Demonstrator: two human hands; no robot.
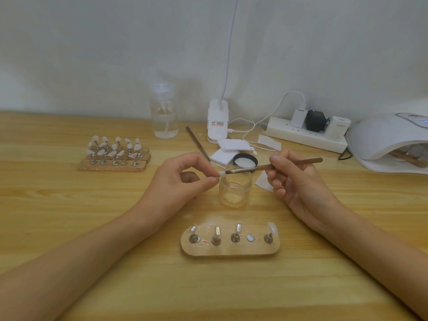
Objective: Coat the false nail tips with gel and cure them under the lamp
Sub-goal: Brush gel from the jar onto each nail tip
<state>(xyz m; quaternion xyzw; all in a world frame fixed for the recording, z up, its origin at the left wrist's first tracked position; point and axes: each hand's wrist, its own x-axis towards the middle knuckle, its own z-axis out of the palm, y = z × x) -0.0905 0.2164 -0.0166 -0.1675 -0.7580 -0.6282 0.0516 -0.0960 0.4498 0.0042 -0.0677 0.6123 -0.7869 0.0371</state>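
Mid-frame, over a wood-grain table (pixel 69 216) against a white wall (pixel 92 42), the left hand (pixel 178 179) is pinching a nail tip (pixel 221 174) above the glass jar (pixel 235 191); the right hand (pixel 294 179) is gripping a brush (pixel 301 161) touching that tip.

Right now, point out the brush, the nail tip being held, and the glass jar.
brush (pixel 251 168): head view, on the shaft just behind the bristles.
nail tip (pixel 221 174): head view, on its white face.
glass jar (pixel 235 192): head view, on the front wall.
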